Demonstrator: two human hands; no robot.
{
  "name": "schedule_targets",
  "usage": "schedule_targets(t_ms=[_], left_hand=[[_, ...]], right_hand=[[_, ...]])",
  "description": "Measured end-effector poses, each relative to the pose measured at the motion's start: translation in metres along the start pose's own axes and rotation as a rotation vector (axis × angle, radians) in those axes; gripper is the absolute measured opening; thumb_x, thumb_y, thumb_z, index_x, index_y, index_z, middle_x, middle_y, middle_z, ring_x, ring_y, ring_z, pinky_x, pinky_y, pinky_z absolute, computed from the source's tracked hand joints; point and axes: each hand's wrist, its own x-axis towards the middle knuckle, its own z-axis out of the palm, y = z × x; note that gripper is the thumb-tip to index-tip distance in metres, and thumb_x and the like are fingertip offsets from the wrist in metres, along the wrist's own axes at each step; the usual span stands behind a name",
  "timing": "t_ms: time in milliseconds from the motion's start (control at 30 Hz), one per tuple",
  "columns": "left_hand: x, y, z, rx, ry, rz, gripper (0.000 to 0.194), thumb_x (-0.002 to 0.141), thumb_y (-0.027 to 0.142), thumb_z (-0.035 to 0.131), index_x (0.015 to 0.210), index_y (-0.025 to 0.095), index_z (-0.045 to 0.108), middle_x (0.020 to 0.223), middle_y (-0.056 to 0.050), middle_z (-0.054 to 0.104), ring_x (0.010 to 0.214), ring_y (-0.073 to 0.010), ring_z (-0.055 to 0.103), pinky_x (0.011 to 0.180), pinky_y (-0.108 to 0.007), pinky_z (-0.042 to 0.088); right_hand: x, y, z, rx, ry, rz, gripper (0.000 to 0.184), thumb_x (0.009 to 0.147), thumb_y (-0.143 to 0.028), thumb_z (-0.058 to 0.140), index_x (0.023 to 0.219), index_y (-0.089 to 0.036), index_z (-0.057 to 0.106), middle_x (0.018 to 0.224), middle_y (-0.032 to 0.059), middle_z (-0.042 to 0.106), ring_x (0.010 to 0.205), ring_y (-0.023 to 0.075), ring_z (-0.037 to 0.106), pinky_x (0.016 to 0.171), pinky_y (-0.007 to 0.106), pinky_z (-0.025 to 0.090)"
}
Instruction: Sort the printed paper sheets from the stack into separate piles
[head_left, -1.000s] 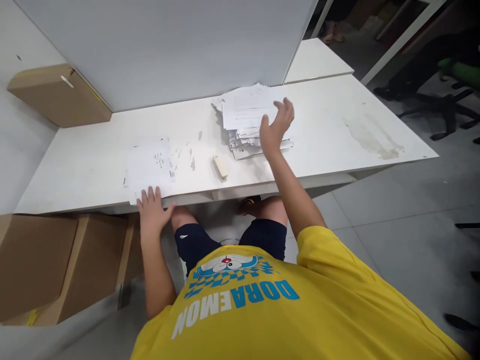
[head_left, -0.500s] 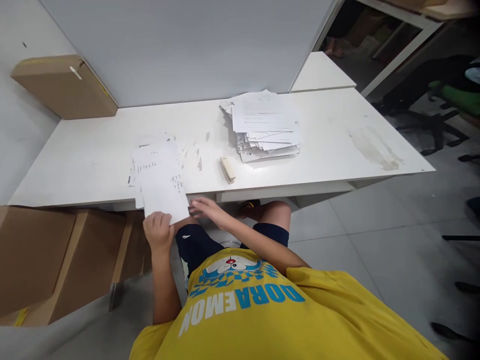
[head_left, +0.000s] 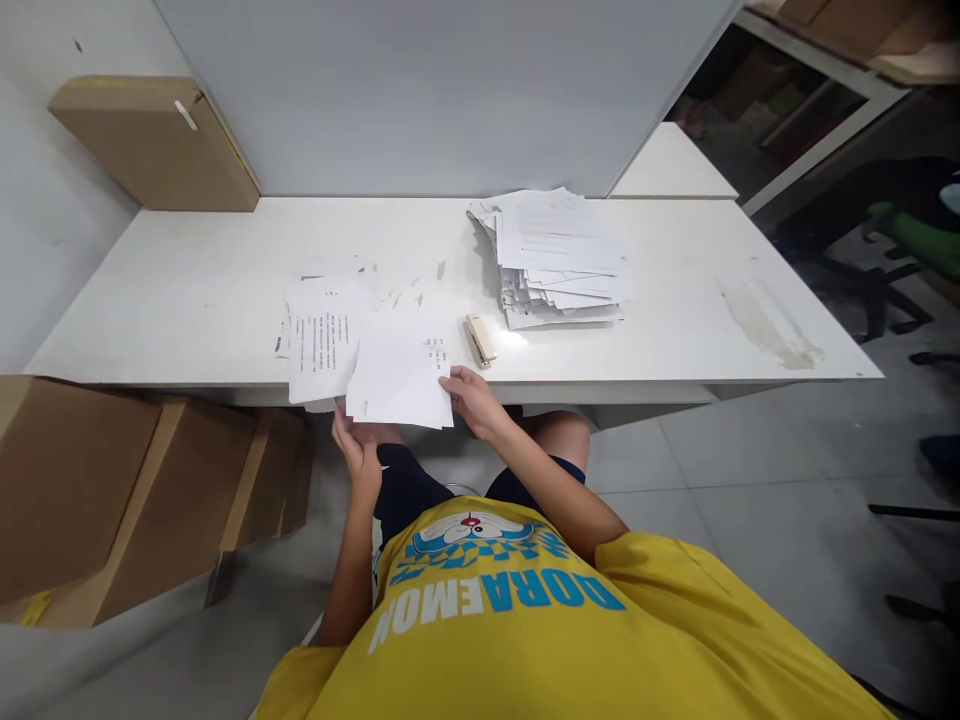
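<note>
A few white sheets of paper (head_left: 397, 380) with small print at the upper right are held over the desk's front edge. My right hand (head_left: 474, 402) pinches them at their right edge, thumb on top. At their lower left corner is my left hand (head_left: 358, 445), fingers stretched out and apart, not gripping; whether its fingertips touch the paper is unclear. To the left lies a loose pile of printed sheets (head_left: 315, 345), partly covered by the held ones. A cream stapler (head_left: 480, 340) rests on the desk just right of the held sheets.
On the white desk (head_left: 675, 290), a tall uneven stack of papers (head_left: 562, 240) stands behind the stapler. A cardboard box (head_left: 157, 145) leans in the back left corner against the grey partition (head_left: 450, 90). Open cardboard boxes (head_left: 157, 490) stand below left; a chair (head_left: 862, 240) is at far right.
The held sheets have moved right, off the pile on the left. My right hand has taken their right edge, while my left hand has let go of their lower edge. The view shifted slightly.
</note>
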Motion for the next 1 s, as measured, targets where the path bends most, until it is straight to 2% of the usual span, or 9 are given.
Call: schedule_targets(t_ms=[67,133,200,267,367,600,767,867,1000], left_hand=[[-0.004,0.000,0.008,-0.342,-0.039,-0.218,0.062,0.095,0.052,0.031,0.150,0.023,0.033,0.137,-0.018,0.055,0.117,-0.0272,0.061,0.092,-0.043,0.052],[-0.001,0.004,0.011,-0.615,-0.104,-0.424,0.068,0.093,0.065,0.027,0.137,0.020,0.052,0.124,-0.016,0.065,0.108,-0.0276,0.066,0.083,-0.041,0.056],[0.009,0.010,0.011,-0.742,-0.154,-0.584,0.070,0.086,0.073,0.039,0.119,0.017,0.065,0.114,-0.014,0.071,0.104,-0.0282,0.068,0.080,-0.039,0.057],[0.020,0.018,0.010,-0.744,-0.183,-0.668,0.059,0.074,0.067,0.065,0.104,0.016,0.072,0.105,-0.012,0.074,0.097,-0.0274,0.070,0.079,-0.036,0.057],[0.030,0.028,0.010,-0.694,-0.234,-0.666,0.051,0.059,0.051,0.084,0.093,0.015,0.074,0.095,-0.010,0.076,0.085,-0.0247,0.071,0.076,-0.033,0.056],[0.026,0.036,0.009,-0.582,-0.358,-0.536,0.053,0.059,0.049,0.085,0.097,0.013,0.074,0.096,-0.011,0.076,0.087,-0.0271,0.070,0.077,-0.035,0.055],[0.021,0.028,0.003,-0.592,-0.284,-0.489,0.053,0.073,0.058,0.073,0.104,0.015,0.073,0.104,-0.009,0.075,0.100,-0.0266,0.068,0.088,-0.035,0.052],[0.017,0.024,0.002,-0.586,-0.260,-0.492,0.051,0.073,0.056,0.074,0.103,0.015,0.074,0.101,-0.008,0.075,0.101,-0.0264,0.067,0.089,-0.034,0.051],[0.008,0.025,0.010,-0.734,-0.220,-0.582,0.052,0.070,0.054,0.078,0.106,0.017,0.073,0.102,-0.009,0.075,0.101,-0.0252,0.068,0.090,-0.034,0.050]], right_hand=[[-0.001,-0.001,-0.009,-0.065,-0.038,0.039,0.036,0.056,-0.043,0.078,0.072,-0.023,0.052,0.065,-0.0042,0.055,0.061,0.0129,0.050,0.062,0.027,0.043],[-0.003,-0.001,-0.017,-0.164,-0.051,0.030,0.037,0.059,-0.045,0.077,0.064,-0.023,0.048,0.060,-0.0051,0.049,0.058,0.0119,0.045,0.059,0.026,0.041],[-0.004,0.000,-0.024,-0.256,-0.051,-0.002,0.038,0.061,-0.047,0.075,0.059,-0.023,0.046,0.058,-0.0049,0.046,0.057,0.0118,0.043,0.057,0.026,0.040],[-0.004,0.001,-0.030,-0.318,-0.037,-0.033,0.038,0.062,-0.049,0.074,0.057,-0.022,0.047,0.058,-0.0040,0.046,0.058,0.0127,0.044,0.057,0.027,0.039],[-0.005,0.008,-0.038,-0.352,0.049,-0.090,0.033,0.063,-0.050,0.071,0.060,-0.023,0.053,0.060,-0.0020,0.051,0.059,0.0155,0.047,0.056,0.029,0.039],[-0.009,0.024,-0.050,-0.220,0.246,-0.119,0.030,0.060,-0.051,0.071,0.068,-0.024,0.058,0.072,0.0030,0.063,0.068,0.0211,0.056,0.059,0.031,0.042],[-0.014,0.021,-0.056,-0.176,0.209,-0.055,0.029,0.059,-0.048,0.071,0.071,-0.023,0.060,0.075,0.0026,0.066,0.072,0.0207,0.059,0.062,0.030,0.043],[-0.016,0.022,-0.056,-0.170,0.150,-0.012,0.031,0.058,-0.046,0.073,0.075,-0.022,0.063,0.078,0.0022,0.067,0.076,0.0207,0.060,0.067,0.030,0.045],[-0.017,0.030,-0.054,-0.121,0.136,0.002,0.033,0.057,-0.044,0.076,0.079,-0.022,0.064,0.080,0.0006,0.068,0.080,0.0204,0.061,0.072,0.031,0.046]])
